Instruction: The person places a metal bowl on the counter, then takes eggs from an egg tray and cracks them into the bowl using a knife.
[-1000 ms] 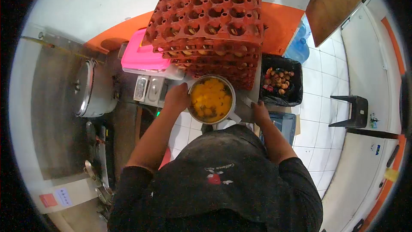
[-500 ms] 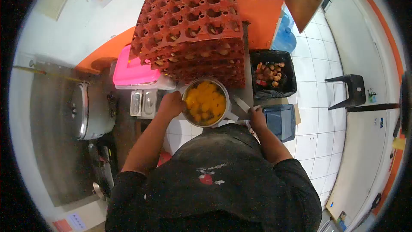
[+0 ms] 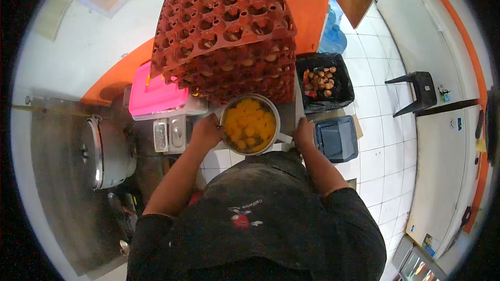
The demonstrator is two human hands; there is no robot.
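A round metal pot (image 3: pixel 276 112) full of egg yolks in clear egg white (image 3: pixel 249 125) stands at the table's front edge, close to my body. My left hand (image 3: pixel 207 131) is closed at the pot's left side, on a small grip at the rim. A pale handle (image 3: pixel 284 138) sticks out from the pot's lower right. Just right of that handle, my right hand (image 3: pixel 304 133) is closed at the table's right edge; what its fingers hold is hidden. Behind the pot rises a tall stack of red egg trays (image 3: pixel 224 26).
A pink-lidded box (image 3: pixel 156 93) and small metal containers (image 3: pixel 178 132) lie left of the pot. A black-lined bin with eggshells (image 3: pixel 324 86) and a dark tub (image 3: pixel 337 139) stand at right. A large cooker (image 3: pixel 112 151) is far left; a black stool (image 3: pixel 423 89) stands on the tiles.
My right hand has moved left toward the pot's handle, and the flat pale blade it held no longer shows clearly. The left hand stays at the pot. The view has shifted slightly.
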